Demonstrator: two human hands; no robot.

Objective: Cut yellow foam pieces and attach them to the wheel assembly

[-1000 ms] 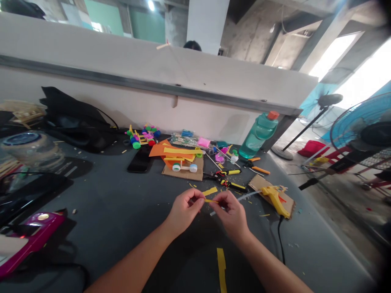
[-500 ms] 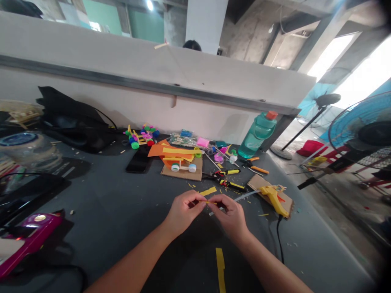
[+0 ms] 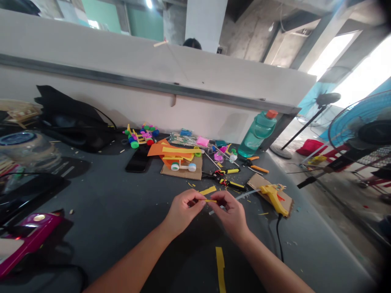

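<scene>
Between both hands, over the dark table, is a small thin yellow strip [image 3: 210, 200]. My left hand [image 3: 187, 205] pinches one end with thumb and fingertips; my right hand [image 3: 227, 209] pinches the other. Just beyond them a flat yellow paper piece [image 3: 208, 190] lies on the table, and a longer yellow paper strip [image 3: 220, 268] lies nearer me between my forearms. Past the hands, white and green bottle caps joined by a rod [image 3: 183, 167] rest on a cardboard piece [image 3: 183, 175], beside orange paper sheets [image 3: 159, 149].
To the right, a yellow glue gun [image 3: 273, 198] lies on cardboard with its cord trailing nearer. Pliers with yellow-black handles [image 3: 230, 185], orange-handled pliers [image 3: 259, 167] and a teal bottle [image 3: 257, 134] stand or lie behind. A black phone [image 3: 137, 159] and a magenta device [image 3: 33, 234] are leftward.
Both hands stay nearly in place. The yellow strip between the fingertips shows a little more clearly now; the objects on the table have not moved.
</scene>
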